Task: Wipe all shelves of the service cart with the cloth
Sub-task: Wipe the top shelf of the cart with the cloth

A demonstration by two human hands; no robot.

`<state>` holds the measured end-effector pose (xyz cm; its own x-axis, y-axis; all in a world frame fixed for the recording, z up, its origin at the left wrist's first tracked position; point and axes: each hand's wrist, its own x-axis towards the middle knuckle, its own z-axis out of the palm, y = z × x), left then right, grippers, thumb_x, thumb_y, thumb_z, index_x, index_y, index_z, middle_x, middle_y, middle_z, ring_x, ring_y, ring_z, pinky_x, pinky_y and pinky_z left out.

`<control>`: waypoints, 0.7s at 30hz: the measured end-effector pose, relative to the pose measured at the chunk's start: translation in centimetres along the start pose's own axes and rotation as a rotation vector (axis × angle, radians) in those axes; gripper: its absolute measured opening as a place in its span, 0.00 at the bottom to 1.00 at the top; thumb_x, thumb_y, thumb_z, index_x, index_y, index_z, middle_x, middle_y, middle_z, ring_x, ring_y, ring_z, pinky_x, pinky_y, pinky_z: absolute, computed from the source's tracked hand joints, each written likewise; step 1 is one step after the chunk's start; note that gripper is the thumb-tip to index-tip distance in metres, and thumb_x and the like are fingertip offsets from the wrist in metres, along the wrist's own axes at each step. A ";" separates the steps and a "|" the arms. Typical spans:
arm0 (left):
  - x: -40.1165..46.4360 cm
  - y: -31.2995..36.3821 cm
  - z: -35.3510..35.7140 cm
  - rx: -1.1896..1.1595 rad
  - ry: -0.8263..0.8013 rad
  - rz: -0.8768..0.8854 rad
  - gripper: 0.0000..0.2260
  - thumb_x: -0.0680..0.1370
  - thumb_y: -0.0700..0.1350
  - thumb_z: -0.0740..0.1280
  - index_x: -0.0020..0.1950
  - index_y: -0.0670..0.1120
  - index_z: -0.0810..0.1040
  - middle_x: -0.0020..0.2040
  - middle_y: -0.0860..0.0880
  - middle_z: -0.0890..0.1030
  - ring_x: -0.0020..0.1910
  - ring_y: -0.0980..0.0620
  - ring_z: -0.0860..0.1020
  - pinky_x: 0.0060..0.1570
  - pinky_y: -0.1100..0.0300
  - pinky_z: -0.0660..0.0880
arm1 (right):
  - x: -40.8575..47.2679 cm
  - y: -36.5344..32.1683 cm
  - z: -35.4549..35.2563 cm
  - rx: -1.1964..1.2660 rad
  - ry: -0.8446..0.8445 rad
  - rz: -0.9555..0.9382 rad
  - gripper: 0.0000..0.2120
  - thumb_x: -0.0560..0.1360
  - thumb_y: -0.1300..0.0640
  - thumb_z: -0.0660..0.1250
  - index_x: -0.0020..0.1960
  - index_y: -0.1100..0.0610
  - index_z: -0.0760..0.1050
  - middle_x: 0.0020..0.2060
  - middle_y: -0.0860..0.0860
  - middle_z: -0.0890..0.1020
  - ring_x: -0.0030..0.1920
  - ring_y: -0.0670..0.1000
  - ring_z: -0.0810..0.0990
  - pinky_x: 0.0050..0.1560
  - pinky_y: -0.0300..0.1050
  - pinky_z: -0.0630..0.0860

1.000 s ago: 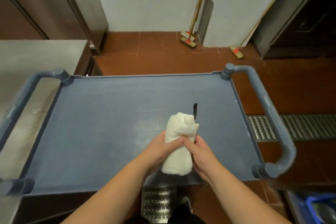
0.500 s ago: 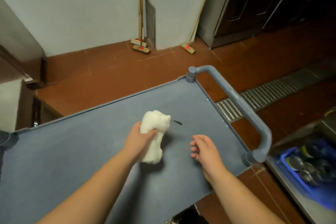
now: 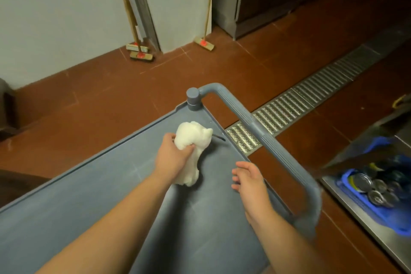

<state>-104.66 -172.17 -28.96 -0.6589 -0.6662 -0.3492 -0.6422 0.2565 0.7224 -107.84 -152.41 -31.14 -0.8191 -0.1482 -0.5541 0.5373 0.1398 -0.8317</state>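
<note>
The left hand has its fingers clamped round the middle of a bunched white cloth, which lies on the cart's top shelf near the far right corner post; the right hand hovers empty beside it, fingers loosely apart, just inside the side handle.
</note>
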 end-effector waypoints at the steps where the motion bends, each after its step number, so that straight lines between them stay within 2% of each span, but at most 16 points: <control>1: 1.5 0.6 0.3 0.037 0.026 0.016 0.23 0.73 0.51 0.72 0.64 0.45 0.68 0.53 0.49 0.76 0.54 0.44 0.77 0.46 0.57 0.69 | 0.9 -0.5 0.3 0.002 -0.006 -0.010 0.10 0.80 0.67 0.60 0.54 0.54 0.74 0.45 0.53 0.78 0.39 0.48 0.75 0.41 0.42 0.73; 3: 4.7 2.2 1.3 0.111 0.049 0.059 0.24 0.73 0.52 0.71 0.65 0.47 0.67 0.54 0.49 0.77 0.54 0.43 0.77 0.46 0.54 0.70 | 3.2 -0.7 0.6 0.015 -0.032 -0.013 0.11 0.80 0.66 0.60 0.56 0.53 0.75 0.46 0.52 0.79 0.41 0.47 0.76 0.43 0.42 0.74; 7: 8.2 4.5 3.0 0.249 0.152 0.205 0.17 0.73 0.49 0.68 0.59 0.48 0.67 0.48 0.51 0.76 0.46 0.45 0.74 0.38 0.54 0.68 | 4.5 -0.5 0.8 0.027 0.015 -0.054 0.11 0.78 0.64 0.62 0.53 0.50 0.75 0.45 0.50 0.78 0.43 0.47 0.77 0.46 0.44 0.75; 9: 8.6 4.8 4.4 0.349 0.192 0.254 0.15 0.73 0.48 0.68 0.56 0.48 0.67 0.49 0.48 0.77 0.48 0.43 0.75 0.38 0.52 0.70 | 4.4 0.0 0.2 0.022 0.056 -0.088 0.08 0.76 0.59 0.62 0.53 0.50 0.75 0.44 0.49 0.78 0.43 0.46 0.77 0.47 0.43 0.75; 11: 8.5 5.0 6.0 0.451 0.194 0.268 0.15 0.74 0.48 0.67 0.57 0.48 0.68 0.51 0.45 0.78 0.50 0.40 0.76 0.37 0.50 0.72 | 4.2 0.2 -0.4 0.040 0.087 -0.075 0.09 0.77 0.63 0.62 0.52 0.51 0.76 0.44 0.49 0.78 0.42 0.45 0.77 0.45 0.42 0.75; 14: 8.3 5.1 7.8 0.545 0.155 0.290 0.13 0.74 0.48 0.66 0.57 0.47 0.70 0.48 0.42 0.77 0.48 0.38 0.76 0.34 0.50 0.70 | 3.9 -0.2 -1.5 0.066 0.142 -0.069 0.13 0.79 0.69 0.59 0.53 0.54 0.76 0.44 0.51 0.79 0.42 0.45 0.78 0.42 0.38 0.77; 18: 9.0 4.7 7.5 0.545 0.078 0.327 0.14 0.74 0.48 0.66 0.58 0.46 0.72 0.48 0.41 0.79 0.46 0.37 0.77 0.37 0.49 0.74 | 3.9 -0.1 -3.2 -0.004 0.252 -0.077 0.13 0.79 0.67 0.60 0.50 0.51 0.78 0.46 0.49 0.81 0.46 0.50 0.79 0.52 0.48 0.76; 21: 8.2 4.3 7.2 0.486 -0.009 0.363 0.15 0.73 0.47 0.66 0.60 0.47 0.73 0.50 0.41 0.80 0.49 0.37 0.77 0.41 0.50 0.73 | 3.9 0.7 -3.6 -0.043 0.252 -0.078 0.16 0.79 0.68 0.60 0.50 0.48 0.77 0.48 0.48 0.81 0.50 0.52 0.80 0.57 0.49 0.76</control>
<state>-115.65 -171.52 -33.04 -0.8715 -0.4705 -0.1383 -0.4794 0.7582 0.4419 -111.37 -149.33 -33.78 -0.8847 0.0877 -0.4579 0.4662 0.1799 -0.8662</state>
